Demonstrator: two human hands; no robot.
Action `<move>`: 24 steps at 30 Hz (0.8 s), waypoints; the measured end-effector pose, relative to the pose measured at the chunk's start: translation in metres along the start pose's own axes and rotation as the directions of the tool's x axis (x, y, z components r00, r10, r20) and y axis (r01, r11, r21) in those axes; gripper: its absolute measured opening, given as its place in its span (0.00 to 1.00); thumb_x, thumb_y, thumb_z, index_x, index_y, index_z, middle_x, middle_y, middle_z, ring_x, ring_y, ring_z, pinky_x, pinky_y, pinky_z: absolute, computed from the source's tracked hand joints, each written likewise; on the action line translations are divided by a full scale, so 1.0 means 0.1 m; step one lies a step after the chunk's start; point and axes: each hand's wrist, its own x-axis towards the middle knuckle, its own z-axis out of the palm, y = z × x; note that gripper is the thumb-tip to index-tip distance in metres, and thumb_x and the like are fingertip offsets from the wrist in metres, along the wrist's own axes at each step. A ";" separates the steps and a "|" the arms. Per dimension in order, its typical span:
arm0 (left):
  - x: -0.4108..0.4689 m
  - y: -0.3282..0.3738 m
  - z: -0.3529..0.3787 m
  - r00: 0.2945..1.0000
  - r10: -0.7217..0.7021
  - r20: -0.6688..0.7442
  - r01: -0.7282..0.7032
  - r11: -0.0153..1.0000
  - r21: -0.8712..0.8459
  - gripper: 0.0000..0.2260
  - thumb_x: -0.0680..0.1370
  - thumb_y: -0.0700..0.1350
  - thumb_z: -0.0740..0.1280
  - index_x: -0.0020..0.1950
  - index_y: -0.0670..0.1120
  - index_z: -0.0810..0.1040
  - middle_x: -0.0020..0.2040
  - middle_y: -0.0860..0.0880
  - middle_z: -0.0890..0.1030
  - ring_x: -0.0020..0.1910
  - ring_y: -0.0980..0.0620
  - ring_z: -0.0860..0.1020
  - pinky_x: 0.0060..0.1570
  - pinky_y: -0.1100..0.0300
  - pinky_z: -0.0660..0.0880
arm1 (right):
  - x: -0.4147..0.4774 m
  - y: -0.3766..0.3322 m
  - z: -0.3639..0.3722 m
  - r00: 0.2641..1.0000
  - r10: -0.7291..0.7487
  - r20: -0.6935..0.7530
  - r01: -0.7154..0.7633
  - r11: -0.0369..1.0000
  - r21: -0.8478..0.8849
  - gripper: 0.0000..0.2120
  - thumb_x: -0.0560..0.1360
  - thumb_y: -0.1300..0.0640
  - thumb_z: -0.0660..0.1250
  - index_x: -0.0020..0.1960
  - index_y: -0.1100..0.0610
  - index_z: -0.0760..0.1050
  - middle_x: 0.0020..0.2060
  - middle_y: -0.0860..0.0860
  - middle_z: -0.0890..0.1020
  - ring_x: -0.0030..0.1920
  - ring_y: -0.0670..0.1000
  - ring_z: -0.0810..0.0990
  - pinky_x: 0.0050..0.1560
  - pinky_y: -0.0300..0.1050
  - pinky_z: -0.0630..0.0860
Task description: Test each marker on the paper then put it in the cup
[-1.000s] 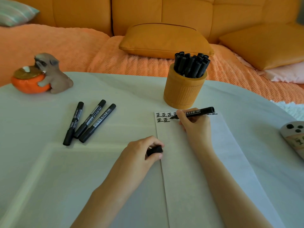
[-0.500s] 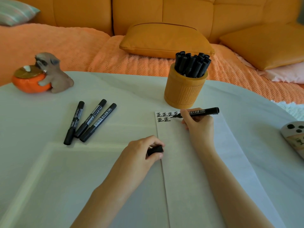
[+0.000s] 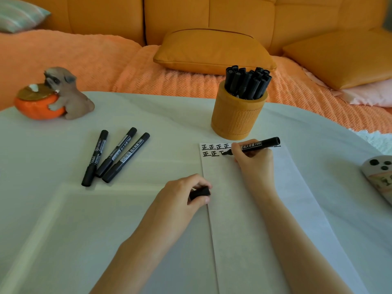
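My right hand [image 3: 253, 161] grips an uncapped black marker [image 3: 257, 144] with its tip on the white paper [image 3: 250, 219], in the second row of black characters near the top edge. My left hand [image 3: 182, 196] rests at the paper's left edge and pinches the marker's black cap [image 3: 199, 193]. An orange woven cup [image 3: 238, 115] stands just behind the paper with several black markers [image 3: 247, 82] upright in it. Three capped black markers [image 3: 115, 155] lie side by side on the table, left of the paper.
A dog-and-orange figurine [image 3: 53, 96] sits at the table's back left. A grey object with black dots [image 3: 379, 177] lies at the right edge. The white table [image 3: 63, 230] ends at an orange sofa with cushions [image 3: 214, 52] behind.
My right hand has moved the marker's tip from the first row down to the second row, where a new stroke has appeared. My left hand has stayed still with the cap.
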 end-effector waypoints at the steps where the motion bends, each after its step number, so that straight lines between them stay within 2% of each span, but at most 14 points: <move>1: 0.00 0.00 0.00 1.000 0.002 0.000 -0.002 1.000 0.003 0.08 0.73 0.45 0.70 0.47 0.58 0.78 0.47 0.58 0.82 0.45 0.57 0.80 0.51 0.55 0.76 | 0.00 0.00 0.00 1.000 0.000 -0.001 0.000 1.000 -0.004 0.14 0.74 0.58 0.68 0.41 0.71 0.73 0.30 0.55 0.75 0.32 0.47 0.70 0.29 0.37 0.64; 9: 0.00 -0.01 0.00 1.000 0.002 0.003 -0.002 1.000 0.008 0.08 0.73 0.45 0.70 0.47 0.58 0.77 0.47 0.59 0.82 0.45 0.58 0.80 0.50 0.56 0.76 | -0.01 -0.02 -0.02 1.000 -0.014 -0.014 0.014 0.999 0.034 0.14 0.75 0.58 0.68 0.41 0.70 0.75 0.28 0.51 0.75 0.27 0.42 0.68 0.28 0.31 0.65; 14: 0.01 0.00 0.00 1.000 0.009 0.001 -0.009 1.000 0.012 0.07 0.73 0.45 0.70 0.47 0.57 0.78 0.46 0.60 0.82 0.45 0.59 0.79 0.50 0.56 0.76 | 0.00 0.00 -0.01 1.000 0.002 -0.006 -0.002 1.000 0.005 0.16 0.75 0.56 0.69 0.40 0.71 0.74 0.30 0.55 0.75 0.31 0.47 0.69 0.28 0.35 0.63; 24: 0.01 -0.02 0.00 1.000 0.001 0.004 -0.001 1.000 0.006 0.09 0.73 0.45 0.70 0.46 0.60 0.76 0.47 0.60 0.82 0.45 0.57 0.80 0.51 0.54 0.76 | 0.00 0.01 -0.01 1.000 -0.004 -0.026 0.004 1.000 0.013 0.14 0.75 0.56 0.68 0.39 0.67 0.75 0.28 0.52 0.75 0.28 0.44 0.68 0.27 0.33 0.64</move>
